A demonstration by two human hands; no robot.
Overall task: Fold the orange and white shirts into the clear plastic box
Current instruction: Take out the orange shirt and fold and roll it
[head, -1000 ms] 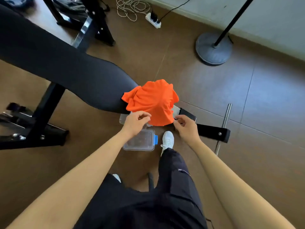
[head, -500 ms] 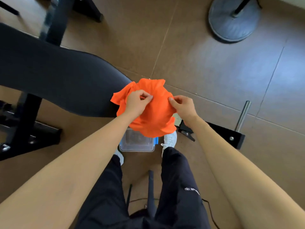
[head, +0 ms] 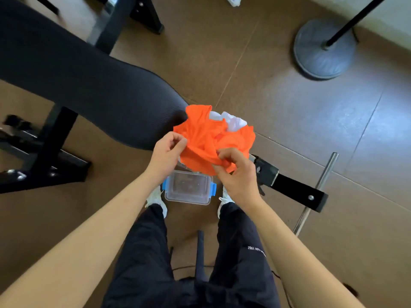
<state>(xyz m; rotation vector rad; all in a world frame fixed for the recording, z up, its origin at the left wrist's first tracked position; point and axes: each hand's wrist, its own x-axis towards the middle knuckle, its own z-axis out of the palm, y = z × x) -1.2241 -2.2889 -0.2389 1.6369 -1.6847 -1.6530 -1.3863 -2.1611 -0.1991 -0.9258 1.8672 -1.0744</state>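
Above the floor, between the person's knees and the end of the padded black surface (head: pixel 93 85), the orange shirt (head: pixel 206 138) hangs bunched in both hands; the left hand (head: pixel 166 152) has its grip closed on the cloth at the left edge, thumb and fingers pinched together; the right hand (head: pixel 235 172) has its grip closed on the lower right edge, fingers curled into the folds. The white shirt (head: pixel 233 122) shows only as a crumpled patch just behind the orange one, touching it; whether it rests on the surface's end or is caught up with the orange cloth cannot be told. The clear plastic box (head: pixel 189 188), with blue clips at its two sides, sits on the floor between the white shoes, directly under the lower edge of the orange shirt and apart from it; it looks empty, though its near rim is partly hidden by cloth.

By my reading the task is at its first step: the orange shirt is taken up but not yet folded, still a loose crumple. The next move calls for finding two matching edges, shoulders or hem, spreading the cloth flat, probably on the surface; then folding it small enough for so narrow a box; the white shirt follows.
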